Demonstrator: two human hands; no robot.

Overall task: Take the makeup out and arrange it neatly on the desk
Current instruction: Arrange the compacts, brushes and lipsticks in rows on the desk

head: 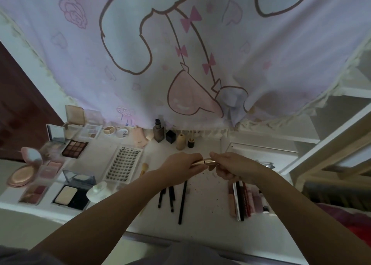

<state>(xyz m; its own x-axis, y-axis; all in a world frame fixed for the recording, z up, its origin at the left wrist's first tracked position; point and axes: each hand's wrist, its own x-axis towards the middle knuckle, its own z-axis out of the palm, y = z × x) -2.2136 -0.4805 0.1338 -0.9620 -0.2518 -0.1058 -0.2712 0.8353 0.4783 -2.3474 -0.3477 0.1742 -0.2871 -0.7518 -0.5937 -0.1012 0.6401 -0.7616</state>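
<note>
Slim gold makeup tube (202, 161) held level above the white desk (204, 188), palettes (74, 148) grouped at left, black pencils (176, 196) laid side by side below

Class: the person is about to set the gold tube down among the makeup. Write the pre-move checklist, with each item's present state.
1. Left hand has a grip on the gold tube: ok.
2. Right hand holds its other end: ok.
3. Tube cap fully closed: cannot tell.
4. Bare desk patch right of the pencils: ok.
5. That patch clean: not ok, dark specks.
6. Lash tray clear of the hands: ok.
</note>
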